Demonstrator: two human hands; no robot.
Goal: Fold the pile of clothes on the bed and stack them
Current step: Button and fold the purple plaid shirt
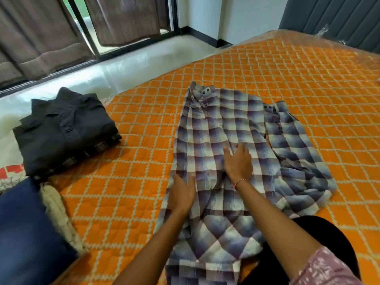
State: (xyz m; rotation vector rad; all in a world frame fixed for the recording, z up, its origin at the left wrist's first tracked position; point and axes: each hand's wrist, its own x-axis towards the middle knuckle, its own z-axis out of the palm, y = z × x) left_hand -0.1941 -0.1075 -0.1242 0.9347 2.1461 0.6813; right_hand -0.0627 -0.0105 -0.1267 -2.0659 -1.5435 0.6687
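A purple-and-white checked shirt lies spread across the orange quilted bed, one cuffed sleeve laid along its left side and the other sleeve off to the right. My left hand lies flat on the shirt's left edge with fingers straight. My right hand presses flat on the middle of the shirt, fingers pointing away from me. A stack of folded clothes with a dark shirt on top sits at the bed's left edge.
A blue garment and a cream knitted piece lie at the near left. Beyond the bed are a pale floor, brown curtains and a window. A grey padded headboard stands at the far right.
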